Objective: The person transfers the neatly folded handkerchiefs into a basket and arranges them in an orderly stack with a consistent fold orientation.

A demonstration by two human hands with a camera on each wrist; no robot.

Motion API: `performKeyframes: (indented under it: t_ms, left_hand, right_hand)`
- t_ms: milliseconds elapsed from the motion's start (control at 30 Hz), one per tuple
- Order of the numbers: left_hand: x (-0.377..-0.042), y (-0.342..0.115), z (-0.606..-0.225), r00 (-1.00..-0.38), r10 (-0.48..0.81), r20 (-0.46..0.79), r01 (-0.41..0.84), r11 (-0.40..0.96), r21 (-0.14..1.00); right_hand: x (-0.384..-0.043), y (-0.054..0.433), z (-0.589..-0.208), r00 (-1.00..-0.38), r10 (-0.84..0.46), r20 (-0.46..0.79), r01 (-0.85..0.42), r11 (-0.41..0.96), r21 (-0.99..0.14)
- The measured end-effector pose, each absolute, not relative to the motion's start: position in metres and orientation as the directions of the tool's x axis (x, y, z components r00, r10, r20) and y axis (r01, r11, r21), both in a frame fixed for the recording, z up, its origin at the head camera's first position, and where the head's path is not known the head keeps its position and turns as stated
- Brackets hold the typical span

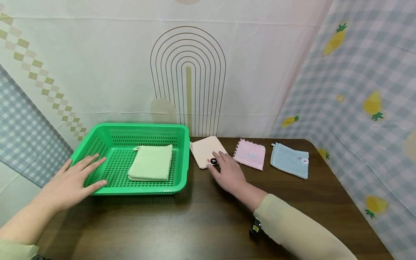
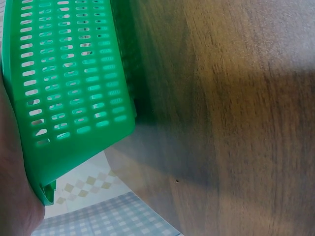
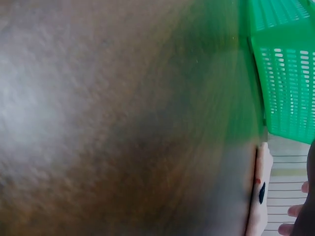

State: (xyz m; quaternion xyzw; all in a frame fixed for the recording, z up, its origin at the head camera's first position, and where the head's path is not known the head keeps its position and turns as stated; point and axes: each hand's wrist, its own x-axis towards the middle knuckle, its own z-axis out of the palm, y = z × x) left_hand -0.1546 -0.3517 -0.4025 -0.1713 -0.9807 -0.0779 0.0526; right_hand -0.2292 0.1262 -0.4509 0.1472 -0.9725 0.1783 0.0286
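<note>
My left hand [image 1: 73,180] lies over the front left corner of a green plastic basket [image 1: 187,162], fingers spread straight across its rim. Inside the basket is a folded pale green towel [image 1: 151,163] with a small hanging loop. To the basket's right a folded cream towel [image 1: 206,148] with a printed face lies on the table. My right hand [image 1: 229,173] is over that towel's near right corner, fingers extended and part of the print hidden beneath them. In the right wrist view the cream towel [image 3: 264,196] appears beside the fingertips [image 3: 295,210].
A folded pink towel [image 1: 250,154] with a checked edge and a folded blue towel [image 1: 289,160] lie farther right on the dark wooden table [image 1: 182,227]. A white patterned cloth [image 1: 123,65] hangs behind, and a checked cloth [image 1: 367,137] with pineapples hangs at the right.
</note>
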Motion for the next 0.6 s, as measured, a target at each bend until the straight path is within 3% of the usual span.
performKeyframes:
  t_ms: [600]
  left_hand:
    - [-0.156, -0.351, -0.403, -0.934, 0.333, 0.134, 0.35, 0.927, 0.134]
  right_hand:
    - [-0.26, 0.129, -0.457, -0.976, -0.198, 0.094, -0.219, 0.905, -0.365]
